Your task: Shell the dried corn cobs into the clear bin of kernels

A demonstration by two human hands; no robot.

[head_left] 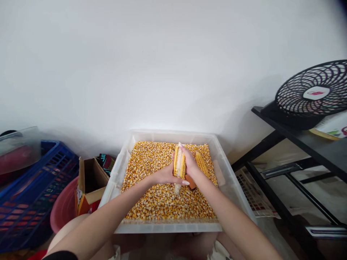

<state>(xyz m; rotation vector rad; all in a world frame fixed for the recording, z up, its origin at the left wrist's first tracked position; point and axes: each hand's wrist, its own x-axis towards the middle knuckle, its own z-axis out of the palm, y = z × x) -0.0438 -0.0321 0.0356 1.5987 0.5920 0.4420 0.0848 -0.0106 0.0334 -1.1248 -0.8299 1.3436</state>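
Note:
Both my hands are wrapped round one ear of corn (179, 163), held above a white plastic bin (168, 227). My left hand (166, 174) grips its lower left side, with the thumb across the bottom end. On the upper right side, my right hand (189, 160) presses with the thumb near the tip. A pale strip without kernels runs down the ear's front. Loose corn kernels (151, 162) fill much of the bin. A second ear of corn (201, 163) lies on them just right of my right hand. Partly hidden under my right wrist is a brown-orange block-like piece (191, 182).
Left of the bin stand an open cardboard box (93, 180), a pink basin (63, 204) and a blue plastic crate (29, 195). At right, a black fan (316, 93) rests on a black metal-framed stand (284, 130). A white wall (162, 65) rises behind the bin.

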